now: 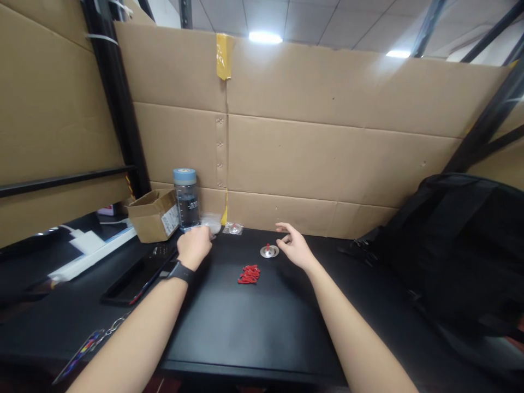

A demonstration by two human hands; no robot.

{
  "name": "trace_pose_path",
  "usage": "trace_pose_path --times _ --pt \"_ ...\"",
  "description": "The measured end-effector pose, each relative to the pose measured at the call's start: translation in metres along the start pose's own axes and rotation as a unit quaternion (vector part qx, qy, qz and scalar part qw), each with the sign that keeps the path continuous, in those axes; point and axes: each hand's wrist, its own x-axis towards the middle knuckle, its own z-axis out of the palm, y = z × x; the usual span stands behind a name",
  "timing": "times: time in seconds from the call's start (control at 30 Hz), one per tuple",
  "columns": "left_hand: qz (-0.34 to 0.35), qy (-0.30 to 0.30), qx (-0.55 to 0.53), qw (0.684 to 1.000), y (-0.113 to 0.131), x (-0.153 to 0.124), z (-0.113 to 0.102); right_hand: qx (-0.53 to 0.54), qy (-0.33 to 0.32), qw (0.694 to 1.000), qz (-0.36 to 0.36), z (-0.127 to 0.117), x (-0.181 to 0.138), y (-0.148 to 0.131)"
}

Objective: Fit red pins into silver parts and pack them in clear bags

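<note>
My left hand (pixel 195 246), a black watch on its wrist, is closed in front of the water bottle. Behind its fingers shows a clear plastic bag (pixel 211 222); whether they grip it is hidden. To the right, my right hand (pixel 297 250) hovers with fingers apart and nothing between them. Just left of its fingertips, small shiny metal discs (pixel 269 251) with a red cord loop on top rest on the black table. Nearer to me lies a small pile of red cords (pixel 249 274). A small bagged metal disc (pixel 234 228) lies by the cardboard wall.
A bottle with a blue lid (pixel 185 199) and an open cardboard box (pixel 154 216) stand at the back left. Closer are a black phone-like tray (pixel 137 275), a white power strip (pixel 92 255) and a keychain (pixel 88 346). A black backpack (pixel 454 256) fills the right side.
</note>
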Motion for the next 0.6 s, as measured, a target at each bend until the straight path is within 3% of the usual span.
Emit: trace_pose_path --times 0.1,0.23,0.6 --pt "-0.021 -0.013 0.000 1.000 -0.018 0.009 0.003 -0.007 -0.001 1.000 -0.011 0.001 0.000 0.001" --pt "-0.027 0.003 0.004 1.000 -0.022 0.015 0.006 -0.018 0.001 1.000 -0.024 0.001 0.001 0.004" --pt "0.062 0.063 0.010 0.996 -0.017 0.015 0.014 -0.022 -0.008 0.999 -0.030 0.002 0.000 0.002"
